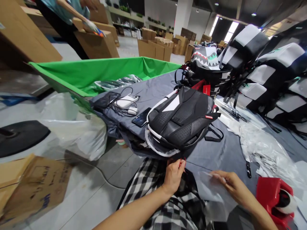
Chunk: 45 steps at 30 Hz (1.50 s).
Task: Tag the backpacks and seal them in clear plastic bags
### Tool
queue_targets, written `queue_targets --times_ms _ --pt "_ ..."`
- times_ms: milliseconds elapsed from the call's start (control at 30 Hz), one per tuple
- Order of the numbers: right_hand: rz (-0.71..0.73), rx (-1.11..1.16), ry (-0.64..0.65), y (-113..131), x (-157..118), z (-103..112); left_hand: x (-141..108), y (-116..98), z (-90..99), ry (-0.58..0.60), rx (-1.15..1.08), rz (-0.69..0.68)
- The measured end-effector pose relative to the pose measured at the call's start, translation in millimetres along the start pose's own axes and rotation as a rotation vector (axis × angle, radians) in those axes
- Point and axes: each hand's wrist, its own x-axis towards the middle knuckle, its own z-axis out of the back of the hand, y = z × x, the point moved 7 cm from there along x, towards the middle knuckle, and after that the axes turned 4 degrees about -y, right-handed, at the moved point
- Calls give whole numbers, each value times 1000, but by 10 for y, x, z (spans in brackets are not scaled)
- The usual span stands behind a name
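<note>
A black and white backpack [182, 115] lies on the grey cloth with its straps and padded back facing up. Just below its near edge, my left hand [174, 175] is closed around a thin red item [183, 161], perhaps a cord or a small handle; most of it is hidden by the fingers. To the right, over my lap, my right hand [226, 181] pinches a clear plastic bag [208, 185], which hangs down blurred. Clear plastic film also runs along the backpack's lower left edge.
A phone [141, 117] and a white power bank [126, 100] with cables lie left of the backpack. Stacked backpacks [261, 73], plastic bags [266, 147] and a red tape dispenser [274, 198] are on the right. Behind stands a green bin [107, 68]; a co-worker [69, 16] handles boxes.
</note>
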Motion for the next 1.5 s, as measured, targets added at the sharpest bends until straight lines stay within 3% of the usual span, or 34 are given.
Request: queue_targets --times_ms 100,267,333,433,533,633,733,833,933,1033,1167,1300,1500 --pt "4 8 32 -46 175 55 -138 -7 205 -82 145 -70" --pt "126 -59 214 53 752 -453 -217 -183 288 -137 287 -279" --pt "105 57 166 100 998 -579 -223 -230 209 -106 332 -349" --pt "3 177 -1 128 1213 -590 -226 -234 15 -4 461 -439" --pt "-12 188 -73 186 1214 -605 -245 -202 -157 118 606 -508" --pt "19 133 -207 209 1154 -614 -278 -195 -143 158 569 -504" --pt "-6 110 -243 157 1151 -672 -237 -125 141 -25 246 -303" --pt "-3 128 -159 136 1194 -712 -192 119 396 -266 -165 74" --pt "32 147 -120 162 1222 -675 -153 197 277 -222 -626 334" --pt "33 161 -102 174 1232 -658 -92 87 104 -136 -923 416" --pt "20 168 -91 167 1214 -646 -60 154 11 -283 -1093 579" --pt "84 118 -94 184 1150 -534 -35 281 -62 -414 -1108 725" --pt "308 -207 -453 460 936 -125 134 308 -158 -422 -1076 790"
